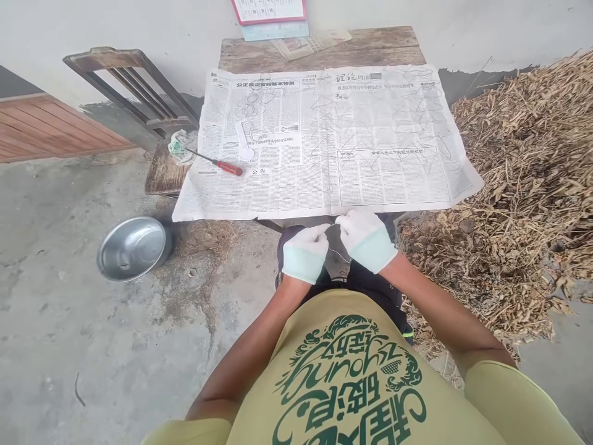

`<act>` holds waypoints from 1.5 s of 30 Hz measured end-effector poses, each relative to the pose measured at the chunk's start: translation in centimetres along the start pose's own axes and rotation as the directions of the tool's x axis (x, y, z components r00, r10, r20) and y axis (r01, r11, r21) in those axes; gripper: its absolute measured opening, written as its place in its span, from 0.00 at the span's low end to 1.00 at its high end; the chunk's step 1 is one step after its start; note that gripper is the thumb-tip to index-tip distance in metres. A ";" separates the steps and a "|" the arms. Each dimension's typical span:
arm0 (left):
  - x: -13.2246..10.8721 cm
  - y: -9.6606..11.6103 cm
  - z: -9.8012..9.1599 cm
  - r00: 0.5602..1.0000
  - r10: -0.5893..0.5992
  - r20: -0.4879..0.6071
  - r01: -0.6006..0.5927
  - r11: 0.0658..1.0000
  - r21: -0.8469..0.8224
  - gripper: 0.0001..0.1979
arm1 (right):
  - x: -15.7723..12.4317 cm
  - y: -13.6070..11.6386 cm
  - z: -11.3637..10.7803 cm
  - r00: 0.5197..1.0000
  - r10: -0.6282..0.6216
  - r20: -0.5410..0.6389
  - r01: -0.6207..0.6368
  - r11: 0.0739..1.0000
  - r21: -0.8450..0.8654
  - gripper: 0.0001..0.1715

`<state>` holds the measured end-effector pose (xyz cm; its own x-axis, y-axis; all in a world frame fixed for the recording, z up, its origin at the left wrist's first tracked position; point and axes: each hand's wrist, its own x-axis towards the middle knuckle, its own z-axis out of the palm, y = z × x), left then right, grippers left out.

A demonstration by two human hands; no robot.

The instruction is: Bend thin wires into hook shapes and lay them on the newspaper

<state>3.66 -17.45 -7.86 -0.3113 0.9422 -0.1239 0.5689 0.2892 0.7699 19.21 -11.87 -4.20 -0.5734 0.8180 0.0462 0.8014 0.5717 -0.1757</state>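
Both hands wear white knit gloves with pale mint cuffs, held close together over my lap at the table's front edge. Pinched in my left hand (309, 242) is a thin wire (340, 254), which spans the short gap to my right hand (361, 232). The right fingers are closed on the same wire, and a loose length of it curves down between the hands. Just beyond lies a spread newspaper (287, 191), with several thin bent-wire outlines (252, 102) on it, some zigzag or looped. A red-handled screwdriver (228, 167) and a flat white plastic piece (244, 143) rest on its left half.
Under the newspaper is a worn wooden table (384, 46) against the wall. A wooden chair (167, 167) with a crumpled plastic bag (182, 147) stands left, near a metal basin (133, 248) on the concrete floor. Dry stalks (523, 185) are heaped at right. A calendar (271, 11) hangs above.
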 end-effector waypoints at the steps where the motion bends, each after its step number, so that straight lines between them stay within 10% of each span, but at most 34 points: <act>1: -0.1 -0.1 0.0 1.000 0.020 -0.013 -0.020 1.000 0.003 0.18 | 0.0 -0.1 0.0 1.000 -0.006 0.004 0.006 1.000 -0.025 0.18; 14: 0.1 0.7 -0.9 0.961 -0.227 0.156 0.271 0.876 -0.400 0.13 | -1.0 1.9 -0.2 0.975 -0.220 0.022 0.219 0.975 0.042 0.17; 31: -0.3 0.0 -1.6 0.964 -0.170 0.206 0.223 0.936 -0.273 0.15 | 0.2 3.3 -1.3 0.895 -0.446 0.022 0.410 0.840 0.356 0.17; 37: -0.1 0.1 -1.8 0.977 -0.187 0.100 0.207 0.943 -0.259 0.14 | -1.4 3.0 -0.9 0.986 0.026 -0.166 0.066 0.850 0.523 0.17; 40: 0.2 0.8 -2.0 0.975 -0.217 0.049 0.222 0.938 -0.267 0.14 | -2.4 1.7 0.0 0.965 0.264 0.001 -0.203 0.742 0.639 0.17; 45: 0.2 1.8 -2.8 0.972 -0.227 0.054 0.230 0.899 -0.372 0.12 | -3.0 0.2 1.0 0.934 0.313 0.172 -0.330 0.570 0.753 0.13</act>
<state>2.52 -17.24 -4.72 -0.3907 0.8598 -0.3288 0.1566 0.4141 0.8967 20.87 -14.26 -5.36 -0.3143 0.9318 -0.1813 0.5179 0.0082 -0.8554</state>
